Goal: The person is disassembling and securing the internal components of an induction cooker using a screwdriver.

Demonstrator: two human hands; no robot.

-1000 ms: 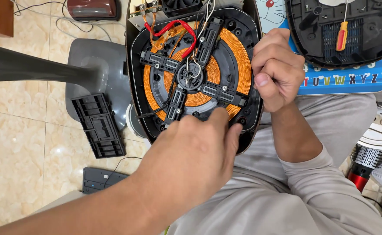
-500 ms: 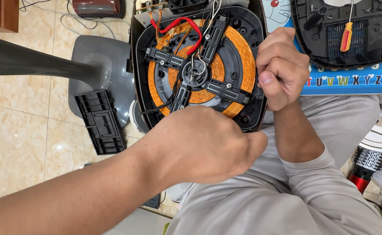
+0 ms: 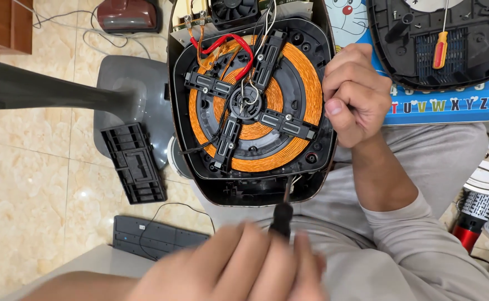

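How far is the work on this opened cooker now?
Done: the bottom cover is off, exposing the orange coil. In hand: the left hand holds a screwdriver at the housing's near edge; the right hand grips the cooker's side. Left: the coil remains mounted.

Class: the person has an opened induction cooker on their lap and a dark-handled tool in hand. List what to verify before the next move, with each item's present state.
1. Right hand steadies the cooker housing at its right edge: ok.
2. Left hand grips the dark-handled screwdriver: ok, though blurred.
3. Tip seated in a screw at the bottom edge: cannot tell.
4. Copper coil fully exposed, nothing lying on it: ok.
5. Red wires away from the tool: ok.
6. Power unplugged: cannot tell.
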